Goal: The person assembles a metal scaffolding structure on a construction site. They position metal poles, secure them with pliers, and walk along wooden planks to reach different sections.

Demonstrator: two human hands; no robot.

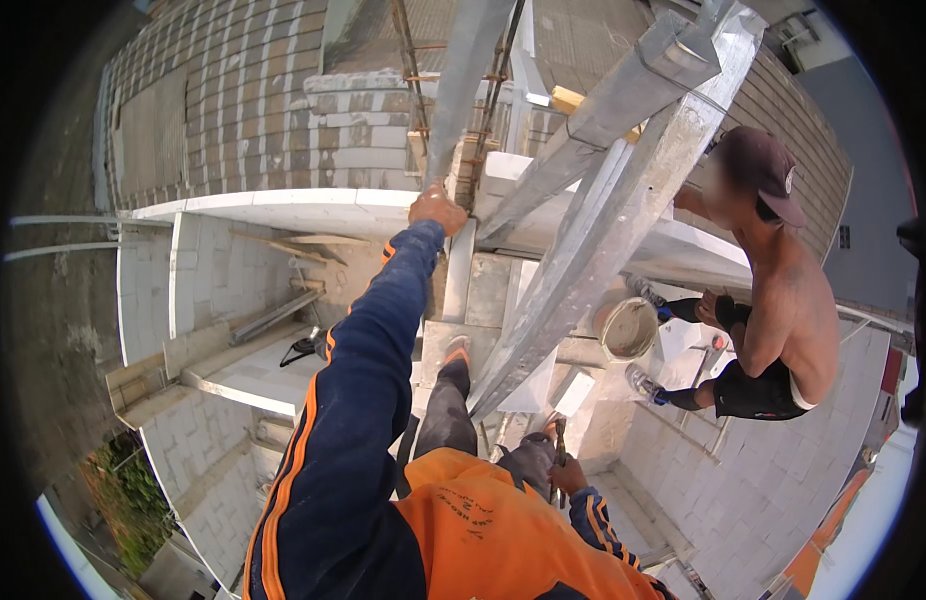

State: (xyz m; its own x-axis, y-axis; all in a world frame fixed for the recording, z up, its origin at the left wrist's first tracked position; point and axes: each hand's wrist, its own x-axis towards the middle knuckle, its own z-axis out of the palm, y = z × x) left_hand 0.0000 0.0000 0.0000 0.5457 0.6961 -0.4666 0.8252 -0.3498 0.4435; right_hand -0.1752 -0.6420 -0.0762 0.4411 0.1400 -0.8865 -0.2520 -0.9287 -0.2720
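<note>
My left arm reaches forward in a navy sleeve with orange stripes. At its end, my left hand (438, 208) is closed on the lower part of an upright grey metal-faced post (465, 85), beside a column of rusty rebar (408, 65). Low in front of my body, my right hand (569, 477) grips a slim brown hand tool (560, 445), too small to tell its kind. Between my hands and the co-worker, long grey metal-faced beams (623, 240) lean diagonally, bound with wire at their upper part.
A shirtless co-worker (788, 270) in a cap stands at right, near a mortar-stained bucket (628, 328). A white block (573, 392) lies by my foot. White block walls (273, 200) enclose deep spaces left and right. Tiled roofs (243, 80) lie beyond.
</note>
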